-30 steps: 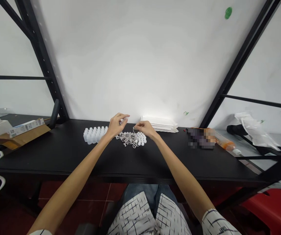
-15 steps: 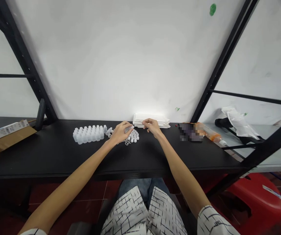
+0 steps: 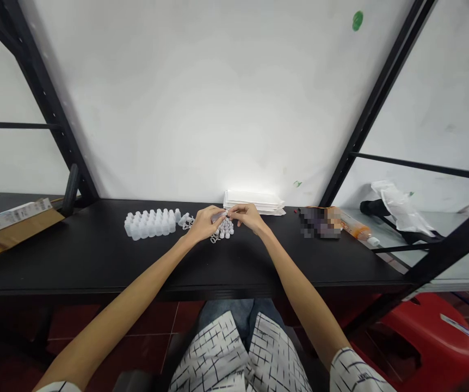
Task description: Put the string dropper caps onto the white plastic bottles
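My left hand (image 3: pixel 204 223) and my right hand (image 3: pixel 246 216) meet over a small cluster of white capped pieces with strings (image 3: pixel 223 231) on the black table (image 3: pixel 96 261). Both hands have their fingers pinched together around a small white piece between them; I cannot make out exactly what it is. A block of small white bottles (image 3: pixel 149 224) stands in rows to the left of my left hand. A few loose white pieces (image 3: pixel 185 220) lie between the block and my hands.
A stack of white flat sheets (image 3: pixel 254 201) lies against the wall behind my hands. An orange-capped bottle (image 3: pixel 355 228) lies at the right. A cardboard box (image 3: pixel 14 223) sits at the far left. Black frame posts (image 3: pixel 55 130) rise on both sides. A red stool (image 3: pixel 434 343) stands at the lower right.
My left hand has dropped from above the strings onto the cluster. My right hand drew back toward the sheets, then came back to meet the left. The view shifted right.
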Demonstrator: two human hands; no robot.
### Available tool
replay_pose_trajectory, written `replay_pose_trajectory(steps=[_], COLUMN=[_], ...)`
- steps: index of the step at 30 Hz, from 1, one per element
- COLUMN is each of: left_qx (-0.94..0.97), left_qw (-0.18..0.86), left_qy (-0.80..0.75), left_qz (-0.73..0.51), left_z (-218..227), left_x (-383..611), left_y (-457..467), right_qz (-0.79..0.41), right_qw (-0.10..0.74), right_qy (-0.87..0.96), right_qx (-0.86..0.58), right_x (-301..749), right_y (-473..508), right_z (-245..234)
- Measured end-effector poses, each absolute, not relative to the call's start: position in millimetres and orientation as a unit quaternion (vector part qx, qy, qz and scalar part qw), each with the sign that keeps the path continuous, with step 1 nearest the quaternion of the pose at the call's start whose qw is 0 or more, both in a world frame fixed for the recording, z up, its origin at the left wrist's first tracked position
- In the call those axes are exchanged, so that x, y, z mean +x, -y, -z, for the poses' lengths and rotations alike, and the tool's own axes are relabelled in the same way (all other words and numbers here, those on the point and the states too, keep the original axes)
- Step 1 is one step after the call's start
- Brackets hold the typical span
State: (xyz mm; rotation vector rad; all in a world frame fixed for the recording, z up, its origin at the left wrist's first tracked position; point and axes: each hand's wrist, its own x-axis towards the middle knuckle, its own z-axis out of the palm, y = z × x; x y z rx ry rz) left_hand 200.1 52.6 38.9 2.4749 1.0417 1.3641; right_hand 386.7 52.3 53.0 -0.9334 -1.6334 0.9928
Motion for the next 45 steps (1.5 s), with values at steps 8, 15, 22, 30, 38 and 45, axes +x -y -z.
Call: replay_pose_trajectory(steps=[8,15,22,30,38,45], left_qx=[0.815,0.815,0.807,0.796,0.793,0.791], left_qw=[0.064,0.081,0.124,0.172,0.190,0.230], left_qy=[-0.355,-0.355,-0.358,-0.378,-0.373,-0.365], left_qz=[-0.453,-0.450,-0.452,-0.441,-0.442,-0.434], left_z=[-35,-37,-38,-40,-37,-38], left_x=[201,201,200,200,200,199], left_y=[-56,-53,-52,-51,-55,-57], right_qz=[-0.386,-0.423,-0.444,-0.488,-0.499,-0.498], right_qw=[0.486,0.492,0.483,0.464,0.450,0.449], right_qy=[0.680,0.659,0.661,0.650,0.656,0.651], right_qx=[-0.391,-0.381,-0.365,-0.353,-0.343,-0.354], right_x=[385,387,388,384,382,378], right_y=[-51,-51,-51,-45,-45,-45], right_z=[-55,-55,-54,-57,-55,-53])
